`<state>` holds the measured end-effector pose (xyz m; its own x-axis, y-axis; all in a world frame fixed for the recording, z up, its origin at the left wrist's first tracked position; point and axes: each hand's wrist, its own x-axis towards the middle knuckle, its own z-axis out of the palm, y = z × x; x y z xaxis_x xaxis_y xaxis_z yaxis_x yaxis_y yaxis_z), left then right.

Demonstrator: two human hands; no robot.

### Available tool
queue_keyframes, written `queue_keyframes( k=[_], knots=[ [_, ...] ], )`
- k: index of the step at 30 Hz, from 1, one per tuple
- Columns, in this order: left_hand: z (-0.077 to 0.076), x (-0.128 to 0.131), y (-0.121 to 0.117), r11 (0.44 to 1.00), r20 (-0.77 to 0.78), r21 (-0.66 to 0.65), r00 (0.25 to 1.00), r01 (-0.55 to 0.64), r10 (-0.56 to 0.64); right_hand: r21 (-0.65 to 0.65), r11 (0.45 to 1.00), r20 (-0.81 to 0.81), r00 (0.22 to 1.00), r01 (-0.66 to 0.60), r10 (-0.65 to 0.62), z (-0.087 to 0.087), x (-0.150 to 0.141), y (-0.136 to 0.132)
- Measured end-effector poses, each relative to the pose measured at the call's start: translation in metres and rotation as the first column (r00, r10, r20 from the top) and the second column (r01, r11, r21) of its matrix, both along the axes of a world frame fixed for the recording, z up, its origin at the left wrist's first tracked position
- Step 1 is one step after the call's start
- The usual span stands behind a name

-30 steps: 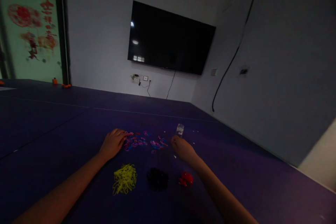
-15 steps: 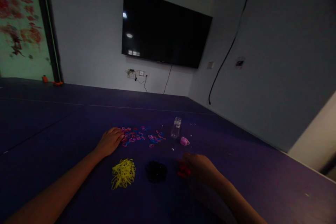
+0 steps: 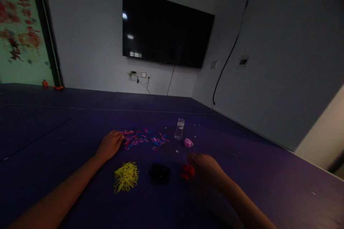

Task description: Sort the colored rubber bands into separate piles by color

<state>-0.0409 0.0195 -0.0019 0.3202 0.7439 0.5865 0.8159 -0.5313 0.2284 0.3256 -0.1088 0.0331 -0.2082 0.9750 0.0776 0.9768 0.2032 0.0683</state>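
Observation:
My left hand (image 3: 110,145) lies on the purple surface, fingers stretched toward a scatter of pink, blue and red small elastic bands (image 3: 135,139) and touching its left edge. My right hand (image 3: 205,167) is just right of a small pile of shiny red pieces (image 3: 187,171), whose kind I cannot make out. Its fingers are curled together; whatever they hold is hidden. Between my forearms sit a heap of yellow elastic bands (image 3: 126,177) and a dark pile of black bands (image 3: 159,174). Farther off are a clear bottle (image 3: 178,130) and a pink cap with a loop (image 3: 188,142).
The purple surface (image 3: 80,125) runs back to the wall, where a black television (image 3: 166,28) hangs. White scraps (image 3: 176,151) lie near the cap. A black cable (image 3: 228,57) hangs down the right wall. Small orange objects (image 3: 58,88) stand at the far left.
My right hand has come back from beside the bottle to the red pieces, uncovering the pink cap, then lifted slightly off them. My left hand stays at the scattered bands. The view has shifted slightly.

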Motion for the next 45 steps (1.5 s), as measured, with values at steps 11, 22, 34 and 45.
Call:
queue_keyframes(
  k=[11, 22, 34, 45],
  knots=[
    [0.007, -0.011, -0.005, 0.969, 0.215, -0.027, 0.945, -0.245, 0.245, 0.005, 0.956, -0.246, 0.926, -0.293, 0.285, -0.013, -0.015, -0.007],
    [0.008, -0.012, -0.007, 0.949, 0.541, -0.167, 0.779, -0.268, 0.316, 0.097, 0.955, -0.254, 0.920, -0.282, 0.297, -0.019, -0.015, -0.002],
    [0.011, -0.004, -0.008, 0.956, 0.518, -0.205, 0.852, 0.211, -0.077, 0.087, 0.940, -0.296, 0.893, -0.328, 0.339, -0.019, -0.017, -0.002],
    [0.001, -0.012, 0.006, 0.986, 0.178, -0.147, 0.979, -0.075, 0.101, 0.140, 0.921, -0.284, 0.877, -0.363, 0.389, -0.020, -0.016, -0.003]
  ],
)
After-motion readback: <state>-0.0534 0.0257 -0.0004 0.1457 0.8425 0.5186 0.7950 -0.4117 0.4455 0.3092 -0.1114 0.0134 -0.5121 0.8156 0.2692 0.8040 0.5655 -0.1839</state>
